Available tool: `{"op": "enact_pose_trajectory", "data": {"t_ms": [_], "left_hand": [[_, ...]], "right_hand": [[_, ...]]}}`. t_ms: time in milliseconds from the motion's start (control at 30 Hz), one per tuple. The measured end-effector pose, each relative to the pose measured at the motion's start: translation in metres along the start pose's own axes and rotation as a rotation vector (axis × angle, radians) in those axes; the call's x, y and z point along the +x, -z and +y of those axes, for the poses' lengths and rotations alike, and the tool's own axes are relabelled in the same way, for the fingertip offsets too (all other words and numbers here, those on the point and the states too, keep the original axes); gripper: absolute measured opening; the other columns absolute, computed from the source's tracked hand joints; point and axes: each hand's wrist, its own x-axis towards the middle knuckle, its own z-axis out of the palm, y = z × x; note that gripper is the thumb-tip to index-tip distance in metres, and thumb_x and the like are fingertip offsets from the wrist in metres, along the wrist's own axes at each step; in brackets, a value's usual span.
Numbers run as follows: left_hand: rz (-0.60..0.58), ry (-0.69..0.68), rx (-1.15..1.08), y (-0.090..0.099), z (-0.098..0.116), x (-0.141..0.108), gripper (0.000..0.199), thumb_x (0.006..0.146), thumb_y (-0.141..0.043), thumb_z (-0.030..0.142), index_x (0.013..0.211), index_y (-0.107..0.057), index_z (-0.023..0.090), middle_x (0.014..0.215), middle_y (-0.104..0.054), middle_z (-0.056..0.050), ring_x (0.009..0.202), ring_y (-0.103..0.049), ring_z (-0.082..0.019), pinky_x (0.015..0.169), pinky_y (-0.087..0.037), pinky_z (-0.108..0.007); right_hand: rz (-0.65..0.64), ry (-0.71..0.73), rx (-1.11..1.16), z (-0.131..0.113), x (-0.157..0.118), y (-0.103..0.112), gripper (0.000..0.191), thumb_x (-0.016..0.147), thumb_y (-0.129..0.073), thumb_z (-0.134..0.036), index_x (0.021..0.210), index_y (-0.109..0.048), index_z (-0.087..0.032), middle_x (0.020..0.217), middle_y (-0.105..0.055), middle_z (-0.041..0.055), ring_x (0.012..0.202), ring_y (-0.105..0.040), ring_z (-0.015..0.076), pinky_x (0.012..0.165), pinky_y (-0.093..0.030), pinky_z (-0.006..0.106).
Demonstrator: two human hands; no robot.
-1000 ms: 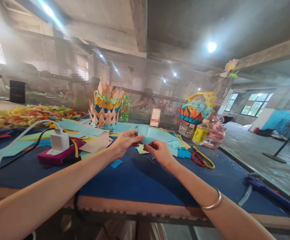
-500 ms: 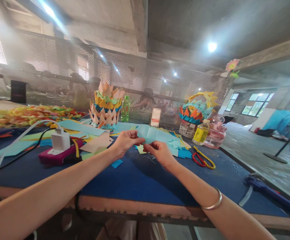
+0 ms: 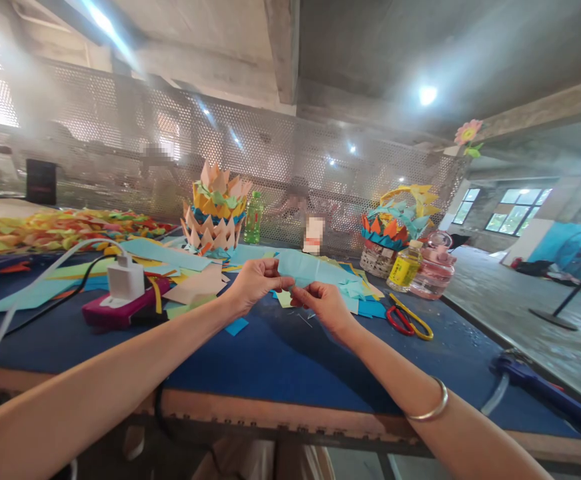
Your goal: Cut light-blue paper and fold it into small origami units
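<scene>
Between my two hands, above the middle of the table, is a light blue sheet of paper (image 3: pixel 306 268) with fold lines across it. My left hand (image 3: pixel 256 283) pinches its near left edge between thumb and fingers. Close beside it, my right hand (image 3: pixel 323 303) is closed on the near edge of the same paper. Fingertips of both hands almost touch. Small folded light blue pieces (image 3: pixel 351 288) lie just right of the paper. Thin metal pins or needles (image 3: pixel 304 319) are on the blue table (image 3: pixel 250 370) under my hands.
Red-and-yellow scissors (image 3: pixel 409 319), a yellow-labelled bottle (image 3: pixel 404 268) and a pink jug (image 3: pixel 433 270) stand at right. A blue glue gun (image 3: pixel 535 380) lies at the right edge. Folded-paper baskets (image 3: pixel 215 213) stand behind. A purple power strip (image 3: pixel 120 308) with a white plug is at left.
The view has shifted slightly. Both hands keep their pinch on the light blue paper, which has tilted a little between them.
</scene>
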Motion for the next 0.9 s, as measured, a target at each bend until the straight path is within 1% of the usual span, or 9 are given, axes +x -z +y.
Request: {"op": "enact_pose_trajectory", "data": {"t_ms": [200,333,433,567,767,900], "left_hand": [[-0.016,0.006,0.006,-0.0008,0.0015,-0.0006,0.023,0.060,-0.071,0.023,0.080,-0.064,0.013,0.069,-0.066,-0.001,0.058,-0.056,-0.010,0.058,-0.041,-0.022],[-0.011,0.006,0.015,-0.0010,0.0016,-0.0003,0.023,0.060,-0.071,0.023,0.080,-0.064,0.013,0.066,-0.066,-0.001,0.056,-0.056,-0.010,0.057,-0.041,-0.022],[-0.015,0.002,0.014,-0.0012,0.0016,-0.0005,0.024,0.060,-0.071,0.022,0.080,-0.065,0.013,0.068,-0.066,-0.001,0.058,-0.057,-0.011,0.058,-0.041,-0.023],[0.017,0.012,0.025,-0.0020,0.0010,-0.0011,0.026,0.060,-0.071,0.021,0.084,-0.065,0.013,0.069,-0.067,-0.002,0.058,-0.058,-0.012,0.057,-0.042,-0.023],[-0.001,0.022,0.003,-0.0036,0.0009,-0.0018,0.024,0.060,-0.071,0.023,0.081,-0.064,0.013,0.067,-0.067,-0.003,0.060,-0.059,-0.014,0.059,-0.043,-0.025],[-0.002,0.020,0.006,-0.0038,0.0000,-0.0017,0.024,0.059,-0.072,0.024,0.079,-0.064,0.013,0.069,-0.067,-0.002,0.059,-0.058,-0.012,0.058,-0.042,-0.023]], "right_hand": [[0.001,-0.007,-0.042,0.0002,0.0006,0.0004,0.037,0.068,-0.062,-0.048,0.062,-0.065,-0.012,0.065,-0.068,0.0070,0.058,-0.058,0.0130,0.060,-0.041,0.025],[-0.003,-0.017,-0.044,0.0005,0.0009,0.0010,0.037,0.067,-0.063,-0.049,0.063,-0.066,-0.012,0.066,-0.069,0.0076,0.059,-0.058,0.0136,0.061,-0.042,0.026],[-0.007,-0.023,-0.036,-0.0004,0.0003,0.0011,0.038,0.066,-0.064,-0.048,0.064,-0.068,-0.011,0.066,-0.069,0.0080,0.060,-0.059,0.0143,0.063,-0.042,0.027],[-0.006,-0.037,-0.017,-0.0019,-0.0005,0.0006,0.038,0.066,-0.065,-0.048,0.066,-0.069,-0.011,0.067,-0.069,0.0088,0.062,-0.060,0.0153,0.062,-0.042,0.027],[-0.011,-0.017,-0.006,-0.0007,-0.0007,-0.0014,0.034,0.068,-0.062,-0.044,0.068,-0.069,-0.010,0.067,-0.069,0.0078,0.062,-0.059,0.0147,0.062,-0.042,0.026],[-0.001,0.001,-0.050,0.0001,-0.0010,-0.0026,0.030,0.071,-0.058,-0.040,0.067,-0.066,-0.011,0.066,-0.067,0.0058,0.060,-0.057,0.0132,0.059,-0.041,0.023]]}}
